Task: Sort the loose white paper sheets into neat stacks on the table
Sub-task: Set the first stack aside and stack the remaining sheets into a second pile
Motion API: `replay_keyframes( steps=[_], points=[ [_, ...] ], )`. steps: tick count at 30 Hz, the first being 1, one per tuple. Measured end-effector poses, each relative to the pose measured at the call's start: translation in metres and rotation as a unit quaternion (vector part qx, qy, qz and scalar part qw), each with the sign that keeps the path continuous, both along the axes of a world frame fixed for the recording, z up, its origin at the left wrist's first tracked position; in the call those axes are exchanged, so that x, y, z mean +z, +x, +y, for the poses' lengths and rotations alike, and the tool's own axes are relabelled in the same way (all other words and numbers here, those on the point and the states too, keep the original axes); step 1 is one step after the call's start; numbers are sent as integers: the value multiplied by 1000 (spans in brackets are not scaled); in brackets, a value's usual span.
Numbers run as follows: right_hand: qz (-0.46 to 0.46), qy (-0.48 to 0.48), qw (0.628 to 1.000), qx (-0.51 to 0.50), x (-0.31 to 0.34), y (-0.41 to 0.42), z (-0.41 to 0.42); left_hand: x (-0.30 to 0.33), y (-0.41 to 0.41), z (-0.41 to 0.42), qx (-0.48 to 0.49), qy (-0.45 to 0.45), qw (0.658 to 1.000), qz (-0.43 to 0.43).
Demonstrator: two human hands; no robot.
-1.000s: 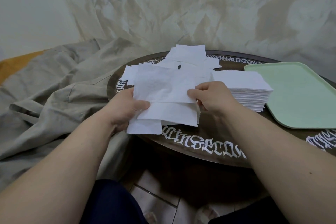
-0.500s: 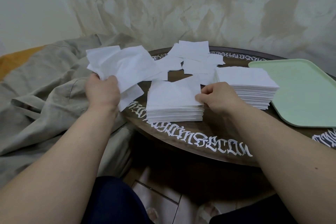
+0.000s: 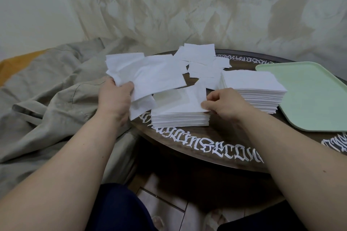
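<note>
Two hands work over the table [image 3: 187,148]: left hand [image 3: 114,97] grips loose sheets [image 3: 150,77] at nine o'clock, right hand [image 3: 223,105] pinches the near stack's [image 3: 178,116] top sheet; green tray [image 3: 309,95] at three o'clock.

Pale draped sheet [image 3: 187,5] hung across back wall. Crumpled grey-beige cloth [image 3: 47,90] heaped left. Round dark counter [image 3: 187,142] lettered white at rim. Tiled floor [image 3: 165,202] below. Dim, even light.

The left hand [image 3: 114,97] grips loose sheets [image 3: 150,75]; the right hand [image 3: 225,104] pinches the near stack's [image 3: 180,116] top sheet [image 3: 185,99] on the surface [image 3: 206,146].
</note>
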State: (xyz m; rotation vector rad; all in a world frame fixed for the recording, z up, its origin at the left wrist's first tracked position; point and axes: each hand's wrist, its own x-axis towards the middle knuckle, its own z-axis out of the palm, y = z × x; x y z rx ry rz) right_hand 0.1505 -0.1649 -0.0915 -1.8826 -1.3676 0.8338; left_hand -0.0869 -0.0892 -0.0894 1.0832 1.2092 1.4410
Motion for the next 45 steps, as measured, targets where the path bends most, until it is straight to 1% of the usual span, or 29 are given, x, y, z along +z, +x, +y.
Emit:
replay_keyframes(
  steps=[4,7,8,10,11,12,14,16,17,19,22,25,28,31,33,34,35,36,38,39,40,41,42,43,44,45],
  points=[
    [-29,-2,999,-12,-1,5,1,-1,4,-7,-96,-28,995,-17],
    [-42,48,995,-75,4,5,4,-2,6,-12,-153,-52,987,-9],
    [-16,75,992,-100,6,4,5,-1,8,-14,-167,-58,984,-12],
    [83,112,983,-119,13,0,7,1,10,-17,-190,-63,980,-13],
    [125,119,979,-111,16,-2,6,1,11,-18,-203,-64,977,-11],
    [148,123,977,-93,18,-4,5,2,12,-19,-214,-67,974,-7],
    [175,118,976,-55,17,-5,4,2,12,-21,-231,-74,970,1],
    [209,83,974,-22,13,-3,2,3,13,-22,-228,-81,970,-3],
    [212,62,975,1,11,-2,1,5,14,-22,-219,-85,972,-9],
    [189,36,981,28,11,-1,-2,6,15,-22,-195,-99,975,-31],
    [190,52,980,-9,14,-2,-4,7,16,-21,-180,-114,976,-44],
    [233,56,969,-52,14,-2,-2,5,15,-21,-188,-113,975,-21],
    [282,32,956,-72,14,0,1,4,13,-20,-198,-106,975,7],
    [327,-8,941,-88,14,2,2,2,11,-17,-160,-95,982,26],
    [330,-24,939,-95,12,1,3,2,11,-16,-117,-83,989,26],
    [316,-27,944,-95,10,1,2,1,9,-13,-82,-74,993,27],
    [281,-27,955,-93,8,0,2,-1,6,-10,-37,-60,997,36],
    [224,-22,970,-89,7,0,2,-1,2,-6,8,-42,998,50],
    [72,-10,995,-73,5,-1,1,3,-7,-1,75,-17,994,78],
    [-11,-7,998,-66,6,-2,2,4,-11,1,87,-9,993,80],
    [-90,-2,994,-64,7,-2,2,7,-9,-2,83,0,994,67],
    [-148,9,987,-69,9,-3,4,11,-6,-5,66,8,997,43],
    [-179,26,980,-83,12,-3,4,14,-1,-9,37,20,999,15],
    [-183,54,977,-100,14,-4,5,15,4,-10,-5,28,1000,-6],
    [-161,90,977,-112,17,-4,5,16,9,-13,-55,28,998,-13],
    [-112,124,980,-111,19,-5,4,18,14,-17,-109,23,994,6]
  ],
)
